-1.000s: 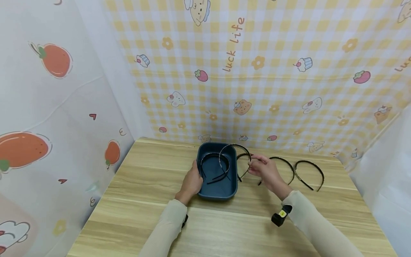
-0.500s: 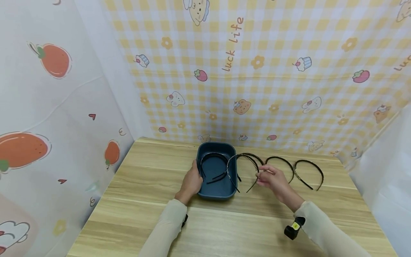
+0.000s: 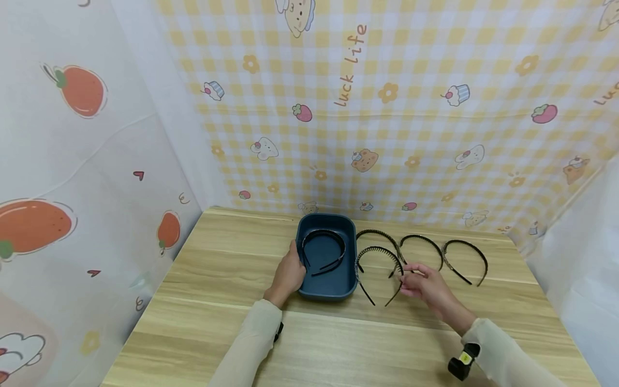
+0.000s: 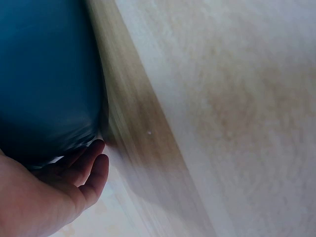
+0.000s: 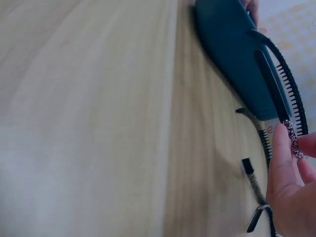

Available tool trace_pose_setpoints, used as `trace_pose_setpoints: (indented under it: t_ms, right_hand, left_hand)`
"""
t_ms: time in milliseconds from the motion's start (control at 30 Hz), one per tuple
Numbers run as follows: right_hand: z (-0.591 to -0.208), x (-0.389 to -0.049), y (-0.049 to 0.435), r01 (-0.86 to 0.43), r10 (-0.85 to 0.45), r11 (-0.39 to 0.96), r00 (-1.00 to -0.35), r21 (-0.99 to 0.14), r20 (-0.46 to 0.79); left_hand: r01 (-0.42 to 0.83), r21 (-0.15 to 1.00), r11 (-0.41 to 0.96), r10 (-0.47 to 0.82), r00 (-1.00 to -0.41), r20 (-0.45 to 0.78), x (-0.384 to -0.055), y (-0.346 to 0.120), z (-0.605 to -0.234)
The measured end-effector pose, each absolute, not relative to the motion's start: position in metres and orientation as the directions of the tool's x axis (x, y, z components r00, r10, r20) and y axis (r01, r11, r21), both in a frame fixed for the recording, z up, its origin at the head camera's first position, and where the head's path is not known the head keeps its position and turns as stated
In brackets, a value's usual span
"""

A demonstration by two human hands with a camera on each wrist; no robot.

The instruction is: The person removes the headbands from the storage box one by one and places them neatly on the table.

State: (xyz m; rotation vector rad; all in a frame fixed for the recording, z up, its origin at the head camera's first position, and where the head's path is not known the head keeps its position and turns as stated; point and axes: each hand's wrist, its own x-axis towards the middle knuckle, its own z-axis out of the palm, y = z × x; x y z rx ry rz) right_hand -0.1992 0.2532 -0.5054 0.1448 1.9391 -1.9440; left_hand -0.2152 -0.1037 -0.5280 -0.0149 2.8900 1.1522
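Note:
My right hand pinches a black toothed headband by one side, just right of a dark blue plastic bin. In the right wrist view, a sparkly stretch of that headband lies between thumb and fingers, with teeth along its inner edge. My left hand holds the bin by its left side. Its fingers curve along the lower wall in the left wrist view, where the thumb is hidden. Inside the bin lie dark headbands, overlapping so that their number is unclear.
On the wooden table, right of the bin, lies a row of more headbands: one behind the held headband, a middle headband and a far-right headband. A patterned cloth hangs along the back.
My right hand has moved right and toward the front with the headband, from over the bin to beside its right wall. My left hand and the bin have stayed put.

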Motion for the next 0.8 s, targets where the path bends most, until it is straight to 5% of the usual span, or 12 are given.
trace_pose_setpoints:
  t_ms: [800]
  right_hand:
    - [-0.530,-0.173,0.263,0.388,-0.269,0.141,-0.870,-0.911,-0.412]
  left_hand:
    - [-0.036,0.685,0.727,-0.006,-0.999,-0.047,-0.216,-0.103,-0.528]
